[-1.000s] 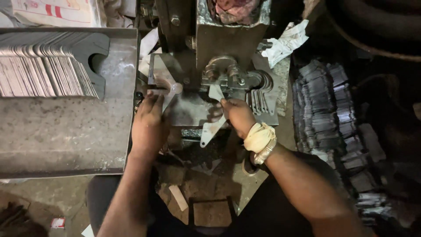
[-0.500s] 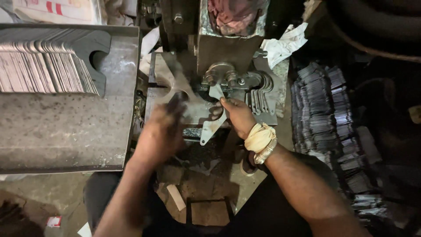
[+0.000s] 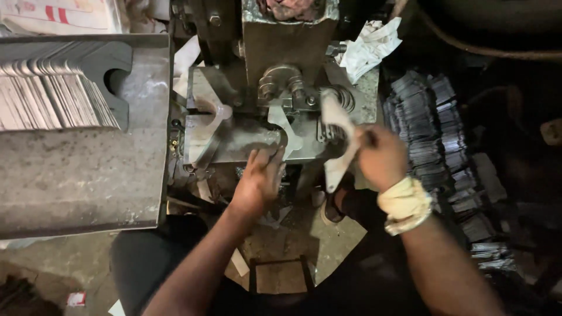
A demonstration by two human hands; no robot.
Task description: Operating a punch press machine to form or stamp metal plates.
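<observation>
I am pressing my left hand flat on a grey metal blank lying on the press bed, its grip narrow, fingers resting on the blank's near edge. My right hand is holding a pale cut metal piece just right of the die, grip closed around it. A row of stacked blanks is sitting at the far left edge of the steel counter. Dark finished pieces are lying heaped to the right.
</observation>
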